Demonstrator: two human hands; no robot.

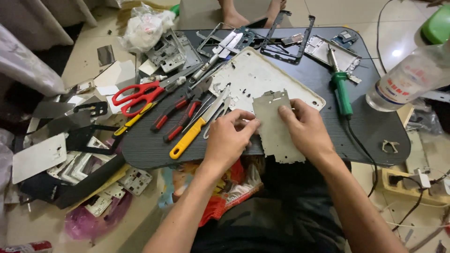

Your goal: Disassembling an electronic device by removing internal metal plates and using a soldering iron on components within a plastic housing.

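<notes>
A thin grey metal plate [273,129] with small holes and notches lies at the near edge of a dark lap table [370,126]. My left hand [228,137] pinches its left edge with the fingertips. My right hand [307,130] rests on its right side, fingers pressing on the top face. Both hands hold the plate between them. Behind it lies a white rounded back cover [255,77].
Left of my hands lie a yellow-handled tool [188,140], red-handled pliers [176,112], tweezers and red scissors [138,96]. A green soldering iron [341,91] lies to the right. Phone frames [286,37] sit at the back, a clear bottle [412,79] at right, scattered parts on the floor at left.
</notes>
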